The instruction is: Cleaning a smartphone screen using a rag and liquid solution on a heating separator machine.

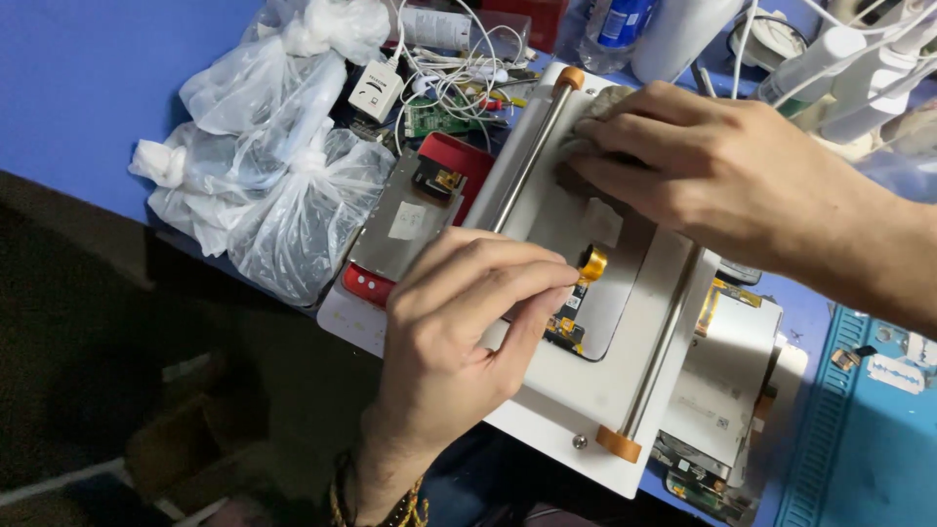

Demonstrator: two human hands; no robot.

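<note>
Right now left hand (459, 312) fingers pinch the phone screen's (586, 322) edge; right hand (703, 166) fingers grip a grey cloth (595, 107).

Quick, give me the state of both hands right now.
Left hand: closed, fingertips pinched at the gold flex tab of the phone screen panel.
Right hand: closed, pressing a grey cloth wad onto the white platform.

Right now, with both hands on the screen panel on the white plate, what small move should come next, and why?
Probably keep the right hand pressing the grey cloth on the screen panel while the left hand gently lifts the gold flex cable. The left fingertips already pinch at that cable, and the panel lies loose on the white plate.
</note>
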